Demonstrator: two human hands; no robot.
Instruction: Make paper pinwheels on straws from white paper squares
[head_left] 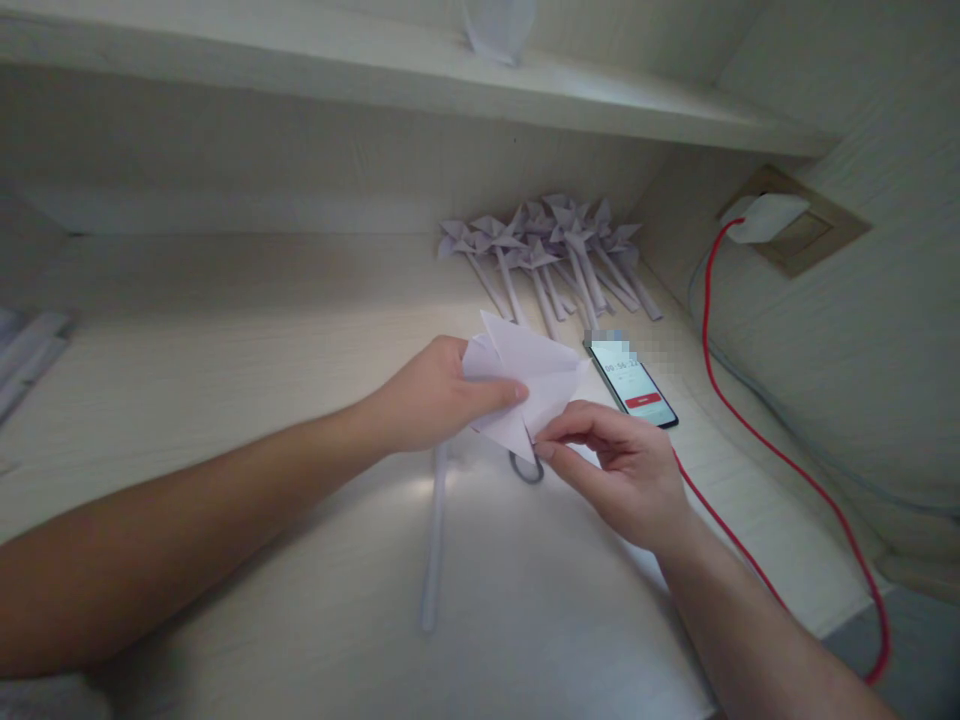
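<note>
Centrally in the frame, a folded piece of white paper with pointed corners (551, 375) is held above a pale wood-grained bench (225, 330). The left hand (442, 395) grips its left side, thumb pressed flat on the upper face, fingers behind the sheet and mostly hidden. The right hand (622, 465) pinches the lower corner between thumb and forefinger.

Just below that corner, part of a dark ring (531, 481) shows; the remainder is concealed, and what it belongs to cannot be determined. A slim rolled white paper tube (431, 560) lies lower centre, its upper end passing out of sight behind the left hand.

Upper centre-right, a cluster of white paper pinwheels on rolled paper sticks (540, 250) lies near the back wall. Right of centre, a dark-edged smartphone with a lit screen and red button (634, 385) rests near the right hand. A red cable (707, 340) hangs from a white plug (769, 217) at upper right. Further white paper rolls (34, 355) lie at the left edge. A white object (499, 30), cut off by the top edge, stands on a pale shelf (300, 65).
</note>
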